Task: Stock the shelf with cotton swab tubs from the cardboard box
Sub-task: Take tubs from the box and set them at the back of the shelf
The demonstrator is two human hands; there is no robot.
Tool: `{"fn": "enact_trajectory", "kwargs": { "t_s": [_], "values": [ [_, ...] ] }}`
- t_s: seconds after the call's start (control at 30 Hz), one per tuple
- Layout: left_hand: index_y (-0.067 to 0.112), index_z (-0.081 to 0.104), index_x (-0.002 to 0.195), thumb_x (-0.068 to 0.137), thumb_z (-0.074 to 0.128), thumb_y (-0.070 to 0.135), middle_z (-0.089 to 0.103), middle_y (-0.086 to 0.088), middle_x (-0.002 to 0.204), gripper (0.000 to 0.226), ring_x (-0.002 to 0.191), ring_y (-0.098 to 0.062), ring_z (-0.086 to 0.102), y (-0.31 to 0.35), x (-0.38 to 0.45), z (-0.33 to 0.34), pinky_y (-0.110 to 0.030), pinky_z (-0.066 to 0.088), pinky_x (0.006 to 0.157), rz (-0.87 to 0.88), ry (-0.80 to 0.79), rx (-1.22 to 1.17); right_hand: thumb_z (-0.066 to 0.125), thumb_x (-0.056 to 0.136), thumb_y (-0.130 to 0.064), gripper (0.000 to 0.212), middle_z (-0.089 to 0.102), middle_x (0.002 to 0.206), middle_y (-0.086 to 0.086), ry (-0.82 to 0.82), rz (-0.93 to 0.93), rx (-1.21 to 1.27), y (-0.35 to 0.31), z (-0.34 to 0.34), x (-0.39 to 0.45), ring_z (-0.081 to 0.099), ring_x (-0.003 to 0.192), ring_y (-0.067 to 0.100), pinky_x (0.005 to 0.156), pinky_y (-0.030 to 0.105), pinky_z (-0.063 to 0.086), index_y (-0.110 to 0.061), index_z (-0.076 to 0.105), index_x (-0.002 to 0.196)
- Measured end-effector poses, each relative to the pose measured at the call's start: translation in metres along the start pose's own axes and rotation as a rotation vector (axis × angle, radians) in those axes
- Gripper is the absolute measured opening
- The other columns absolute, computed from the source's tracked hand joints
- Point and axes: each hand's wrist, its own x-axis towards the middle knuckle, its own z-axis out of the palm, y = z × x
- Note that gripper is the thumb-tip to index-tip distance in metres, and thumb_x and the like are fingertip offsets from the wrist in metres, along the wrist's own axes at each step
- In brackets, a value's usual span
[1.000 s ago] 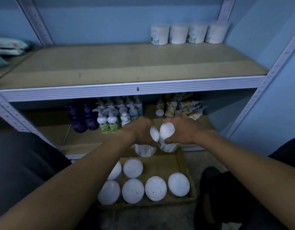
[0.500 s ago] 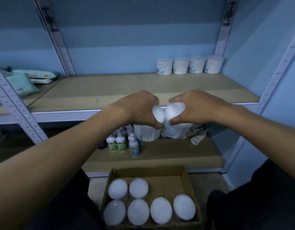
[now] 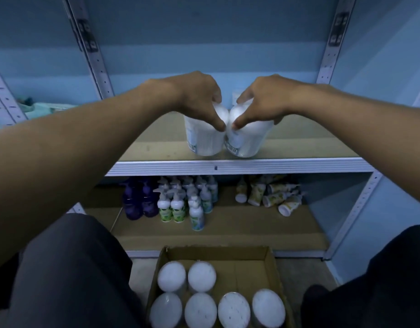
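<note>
Each of the hands, left (image 3: 194,98) and right (image 3: 263,100), was clamped over the lid of one cotton swab tub (image 3: 205,136), the pair touching just above the shelf (image 3: 298,147) front edge; the tubs looked light, stiff and smooth-walled, best gripped round the rim.

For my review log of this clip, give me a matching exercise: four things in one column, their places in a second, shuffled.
Things:
1. left hand
2. right hand
3. cardboard box
4. purple bottles

Places:
A. on the floor, holding six tubs
B. on the lower shelf, left of the white pump bottles
C. gripping the right-side tub
D. gripping the left-side tub

Pairs: 1-D, 2-C, 3-A, 4-B
</note>
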Motion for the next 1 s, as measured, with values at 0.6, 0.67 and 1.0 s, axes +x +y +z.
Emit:
{"fn": "enact_trajectory", "kwargs": {
  "t_s": [0.6, 0.67, 1.0],
  "values": [
    [0.027, 0.062, 0.127, 0.067, 0.072, 0.067, 0.059, 0.010, 0.133, 0.073, 0.123, -0.017, 0.052, -0.042, 0.045, 0.041, -0.037, 0.045, 0.103, -0.055, -0.099, -0.070, 0.080, 0.068, -0.057, 0.053, 0.065, 0.111, -0.001, -0.068, 0.014, -0.037, -0.008, 0.029, 0.052, 0.067, 0.085, 0.025, 0.068, 0.040, 0.063, -0.023, 0.074, 0.108],
    [0.027, 0.062, 0.127, 0.068, 0.071, 0.068, 0.059, 0.010, 0.132, 0.072, 0.122, -0.017, 0.053, -0.047, 0.049, 0.046, -0.038, 0.045, 0.103, -0.063, -0.111, -0.091, 0.079, 0.068, -0.058, 0.047, 0.068, 0.103, 0.000, -0.047, 0.016, -0.028, -0.008, 0.034, 0.055, 0.068, 0.081, 0.025, 0.069, 0.040, 0.063, -0.023, 0.075, 0.099],
    [0.031, 0.063, 0.118, 0.071, 0.070, 0.070, 0.059, 0.012, 0.128, 0.062, 0.119, -0.013, 0.054, -0.050, 0.050, 0.050, -0.034, 0.043, 0.102, -0.039, -0.130, -0.161, 0.079, 0.063, -0.067, 0.066, 0.065, 0.116, -0.004, -0.067, -0.034, -0.045, -0.002, 0.043, 0.054, 0.063, 0.100, 0.022, 0.085, 0.036, 0.056, -0.029, 0.068, 0.115]
  ]
}}
